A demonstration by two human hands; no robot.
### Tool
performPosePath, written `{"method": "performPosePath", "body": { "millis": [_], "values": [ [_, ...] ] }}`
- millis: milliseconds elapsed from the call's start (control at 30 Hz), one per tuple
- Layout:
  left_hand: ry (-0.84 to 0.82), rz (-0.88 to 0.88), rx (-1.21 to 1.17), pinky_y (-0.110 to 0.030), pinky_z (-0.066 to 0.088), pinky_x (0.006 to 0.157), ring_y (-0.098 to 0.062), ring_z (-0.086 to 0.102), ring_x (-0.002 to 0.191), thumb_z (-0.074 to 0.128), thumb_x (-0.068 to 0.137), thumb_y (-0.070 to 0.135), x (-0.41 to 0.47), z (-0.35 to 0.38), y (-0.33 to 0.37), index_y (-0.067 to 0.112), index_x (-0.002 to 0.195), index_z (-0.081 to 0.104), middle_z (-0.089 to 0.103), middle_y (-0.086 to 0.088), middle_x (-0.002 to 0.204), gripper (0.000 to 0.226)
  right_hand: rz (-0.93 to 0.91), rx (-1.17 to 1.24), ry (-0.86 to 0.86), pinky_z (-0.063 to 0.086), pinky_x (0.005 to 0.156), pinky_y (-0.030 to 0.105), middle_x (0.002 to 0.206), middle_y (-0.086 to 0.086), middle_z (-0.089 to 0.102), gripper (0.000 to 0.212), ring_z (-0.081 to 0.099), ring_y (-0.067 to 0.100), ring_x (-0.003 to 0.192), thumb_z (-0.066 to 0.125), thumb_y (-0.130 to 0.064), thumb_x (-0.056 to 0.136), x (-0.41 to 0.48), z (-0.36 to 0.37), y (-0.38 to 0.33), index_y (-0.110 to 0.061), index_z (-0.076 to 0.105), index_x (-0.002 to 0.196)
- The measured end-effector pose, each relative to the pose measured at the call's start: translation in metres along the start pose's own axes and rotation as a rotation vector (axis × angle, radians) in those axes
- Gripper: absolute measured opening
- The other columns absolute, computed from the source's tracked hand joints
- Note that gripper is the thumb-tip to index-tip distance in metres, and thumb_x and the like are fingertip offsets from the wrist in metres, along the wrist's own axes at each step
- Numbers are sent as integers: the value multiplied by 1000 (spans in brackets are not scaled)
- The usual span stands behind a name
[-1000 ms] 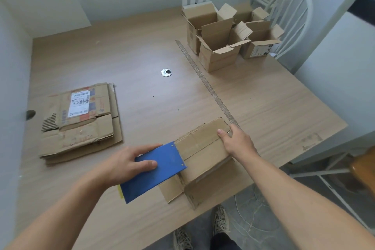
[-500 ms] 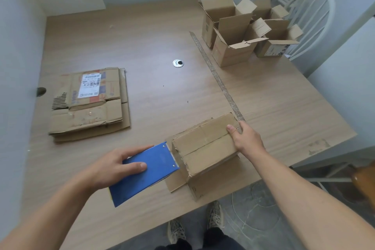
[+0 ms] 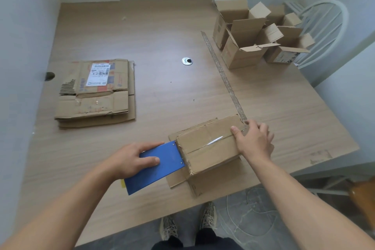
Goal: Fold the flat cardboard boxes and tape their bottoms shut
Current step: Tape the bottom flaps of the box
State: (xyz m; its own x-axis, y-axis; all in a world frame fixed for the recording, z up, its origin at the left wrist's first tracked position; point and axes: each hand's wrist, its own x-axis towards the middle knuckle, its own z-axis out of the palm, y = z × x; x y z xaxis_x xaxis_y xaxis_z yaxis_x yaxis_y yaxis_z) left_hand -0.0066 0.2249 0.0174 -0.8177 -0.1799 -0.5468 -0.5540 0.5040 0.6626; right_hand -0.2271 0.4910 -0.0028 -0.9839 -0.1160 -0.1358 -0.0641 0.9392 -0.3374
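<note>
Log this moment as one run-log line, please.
step: taping box bottom; left hand: grips tape dispenser at box end; right hand: holds box

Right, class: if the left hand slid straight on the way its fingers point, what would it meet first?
The cardboard box: the left hand points right along the blue tool it holds, whose front edge seems to touch the box's side.

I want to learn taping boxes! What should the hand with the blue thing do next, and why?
Probably pull the blue tape dispenser down over the left edge of the box and tear the tape off. The left hand holds the dispenser right at that edge, shiny tape lies along the top seam, and the right hand holds the far end steady.
</note>
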Motion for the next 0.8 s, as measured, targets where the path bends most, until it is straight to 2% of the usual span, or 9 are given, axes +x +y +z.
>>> {"method": "performPosePath", "body": {
  "millis": [100,167,200,267,300,333,500,633,800],
  "values": [
    [9,18,-25,-26,46,93,3,58,107,52,62,71,1,3,2,69,110,50,59,30,123,48,-326,-32,168,40,89,42,120,8,51,36,45,31,111,59,-41,92,-26,-1,-10,-16,60,117],
    [12,28,-37,-19,44,87,6,58,104,55,68,64,0,6,5,70,108,50,59,31,120,40,-542,-33,83,43,98,45,127,9,54,45,47,31,119,46,-47,94,-46,8,-12,-15,62,122],
    [16,28,-50,-18,44,86,7,58,103,56,70,61,-1,7,6,73,105,50,60,33,119,37,-601,-61,-14,38,108,48,141,9,49,59,42,31,131,34,-54,95,-55,14,-13,-15,56,134],
    [24,35,-67,-20,45,90,7,59,105,57,71,59,-3,9,4,80,99,49,60,34,118,36,-657,-191,-168,8,123,43,164,3,11,85,6,24,152,5,-70,91,-71,23,-9,-18,21,155],
    [25,38,-67,-22,46,92,6,59,106,57,71,59,-4,9,4,81,98,49,60,33,119,35,-667,-248,-181,-5,122,38,163,1,-5,90,-7,21,151,-8,-73,86,-75,27,-6,-19,6,156],
    [26,36,-64,-23,46,93,6,58,106,57,71,59,-3,10,4,79,98,50,60,32,120,35,-669,-264,-172,-10,120,36,162,1,-9,92,-11,20,150,-13,-74,85,-77,30,-4,-18,2,155],
    [34,23,-27,-30,46,97,-2,58,109,54,72,60,-2,10,8,73,103,47,60,26,123,35,-789,-229,-110,12,116,45,157,13,31,77,26,33,146,16,-65,101,-87,31,-3,-8,43,146],
    [30,24,-36,-31,46,97,0,58,109,54,71,62,-3,12,4,78,99,46,60,27,125,34,-878,-243,-105,19,113,51,155,9,38,71,35,30,143,21,-61,101,-108,36,-1,-10,49,142],
    [25,19,-49,-29,47,96,1,58,108,54,70,64,-4,14,3,83,98,44,59,29,124,35,-769,-235,-185,10,117,50,161,8,26,68,23,30,148,20,-68,98,-110,34,-8,-28,33,151]
  ]
}}
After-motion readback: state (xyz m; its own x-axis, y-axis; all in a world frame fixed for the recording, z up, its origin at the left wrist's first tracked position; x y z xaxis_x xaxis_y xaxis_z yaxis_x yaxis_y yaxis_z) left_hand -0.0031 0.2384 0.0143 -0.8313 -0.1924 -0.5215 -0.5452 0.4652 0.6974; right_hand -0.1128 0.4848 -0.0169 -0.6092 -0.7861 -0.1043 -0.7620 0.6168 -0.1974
